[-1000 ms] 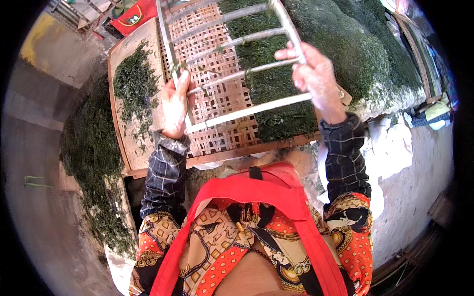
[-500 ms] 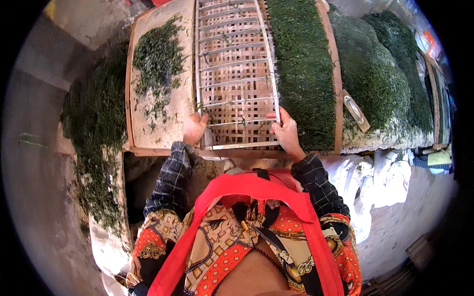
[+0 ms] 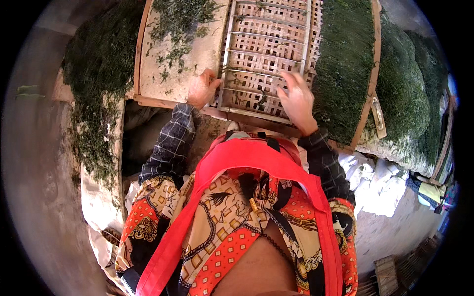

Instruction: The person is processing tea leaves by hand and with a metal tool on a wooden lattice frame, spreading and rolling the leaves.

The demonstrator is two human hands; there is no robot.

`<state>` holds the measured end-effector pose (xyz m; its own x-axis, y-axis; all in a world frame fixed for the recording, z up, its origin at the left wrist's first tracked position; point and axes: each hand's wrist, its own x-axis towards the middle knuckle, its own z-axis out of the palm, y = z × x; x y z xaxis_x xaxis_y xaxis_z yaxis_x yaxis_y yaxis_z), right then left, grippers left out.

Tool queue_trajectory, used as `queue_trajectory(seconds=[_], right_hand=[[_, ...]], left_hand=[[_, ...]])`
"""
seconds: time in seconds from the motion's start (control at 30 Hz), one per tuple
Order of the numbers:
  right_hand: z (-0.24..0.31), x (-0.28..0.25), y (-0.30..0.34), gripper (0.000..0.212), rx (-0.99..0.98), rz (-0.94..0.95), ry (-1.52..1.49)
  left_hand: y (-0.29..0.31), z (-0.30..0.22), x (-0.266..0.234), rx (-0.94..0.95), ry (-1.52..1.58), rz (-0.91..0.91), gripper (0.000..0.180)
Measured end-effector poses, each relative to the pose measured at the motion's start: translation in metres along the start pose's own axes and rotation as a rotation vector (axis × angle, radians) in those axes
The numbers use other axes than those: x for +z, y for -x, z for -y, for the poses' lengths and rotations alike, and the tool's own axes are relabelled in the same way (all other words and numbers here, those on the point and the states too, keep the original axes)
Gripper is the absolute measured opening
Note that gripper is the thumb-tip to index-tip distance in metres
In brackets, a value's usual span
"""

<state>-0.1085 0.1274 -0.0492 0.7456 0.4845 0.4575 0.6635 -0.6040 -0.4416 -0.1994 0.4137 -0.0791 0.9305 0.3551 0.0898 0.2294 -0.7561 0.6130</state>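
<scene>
A light ladder-like frame (image 3: 266,52) with thin crosswise slats lies on a pale woven lattice tray (image 3: 316,29). Bits of dark green, leaf-like material cling to some slats. My left hand (image 3: 201,90) is beside the frame's left rail, fingers curled with the tips close together; whether they pinch a small bit is too small to tell. Over the frame's near right part is my right hand (image 3: 299,102), thumb and fingers apart with nothing visible between them.
Left of the frame, a pale board (image 3: 205,54) carries scattered green bits. Dense green material (image 3: 345,69) covers the right side, edged by a wooden strip (image 3: 370,74). A wooden-backed handled tool (image 3: 378,116) leans there. More green heaps (image 3: 407,89) lie beyond; white bags (image 3: 377,185) hang below.
Both hands have come off the frame's rails, the right one moving inward over the slats. The whole view has shifted, so the tray appears higher and further right.
</scene>
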Motion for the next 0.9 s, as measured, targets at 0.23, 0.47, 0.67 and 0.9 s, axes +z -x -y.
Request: queue_trajectory(seconds=[0.23, 0.47, 0.67, 0.9], right_hand=[[0.054, 0.105, -0.079, 0.036, -0.328, 0.218, -0.064], [0.042, 0.125, -0.095, 0.01, -0.409, 0.359, -0.063], [0.062, 0.093, -0.128, 0.007, 0.119, 0.643, -0.38], [0.046, 0.041, -0.257, 0.009, 0.303, -0.251, -0.857]], left_hand=[[0.025, 0.037, -0.014, -0.061, 0.176, 0.011, 0.027], [0.025, 0.081, -0.024, -0.162, 0.427, 0.03, 0.019], [-0.001, 0.123, -0.042, -0.042, 0.67, -0.02, 0.012], [-0.022, 0.164, -0.08, -0.113, 0.739, -0.082, 0.012]])
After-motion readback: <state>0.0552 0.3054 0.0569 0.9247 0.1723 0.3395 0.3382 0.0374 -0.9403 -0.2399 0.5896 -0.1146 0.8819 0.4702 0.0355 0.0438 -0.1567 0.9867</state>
